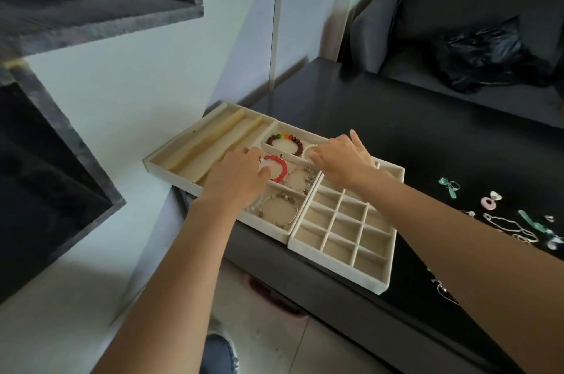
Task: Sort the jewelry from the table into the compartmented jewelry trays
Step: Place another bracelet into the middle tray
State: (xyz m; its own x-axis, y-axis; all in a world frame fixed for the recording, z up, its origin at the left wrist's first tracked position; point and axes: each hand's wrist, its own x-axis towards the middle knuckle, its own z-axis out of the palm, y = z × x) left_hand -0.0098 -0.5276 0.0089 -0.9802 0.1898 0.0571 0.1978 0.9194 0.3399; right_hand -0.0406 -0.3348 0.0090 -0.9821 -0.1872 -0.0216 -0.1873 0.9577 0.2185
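Over the middle tray [276,228], a red bead bracelet [279,167] is pinched by the curled fingers of the left hand [241,174]. A white bead bracelet [309,150] is gripped by the right hand [338,160], fingers bent around it. Loose jewelry [506,222] is scattered on the dark desk [412,129] well right of both hands. A grid tray [345,230] is placed under the right forearm, a slotted tray [210,141] beyond the left hand.
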